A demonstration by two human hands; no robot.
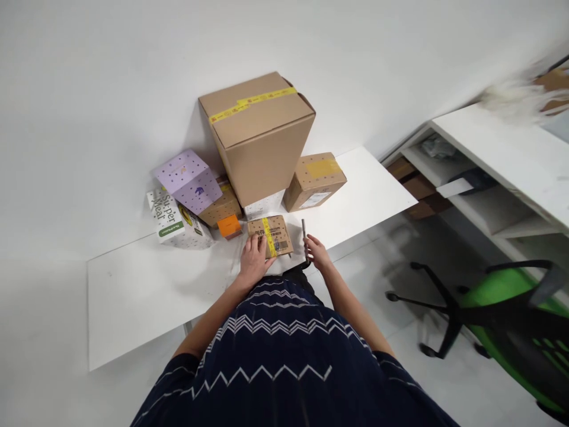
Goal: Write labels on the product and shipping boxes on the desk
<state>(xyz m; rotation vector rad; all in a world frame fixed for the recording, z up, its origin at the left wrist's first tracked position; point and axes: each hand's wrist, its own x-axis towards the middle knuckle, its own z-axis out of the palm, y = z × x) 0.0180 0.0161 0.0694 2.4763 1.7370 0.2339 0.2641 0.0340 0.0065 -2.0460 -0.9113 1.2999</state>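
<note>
A small cardboard box [279, 231] with dark print and a strip of yellow tape lies at the table's front edge, close to my body. My left hand [255, 259] grips its near left corner, fingers over the top and thumb along the near side. Just right of the box, my right hand [316, 250] is closed round a slim grey stick-like tool [304, 228], held upright. The tool's exact kind is too small to make out, and it stands apart from the box.
Behind stand a tall carton [267, 160], a taped brown box [316, 178], a purple box [189, 178], a white Super Meal box [171, 222] and an orange box [229, 226]. The white table [146, 296] meets the wall. At right are a shelf unit [502, 148] and a green chair [498, 296].
</note>
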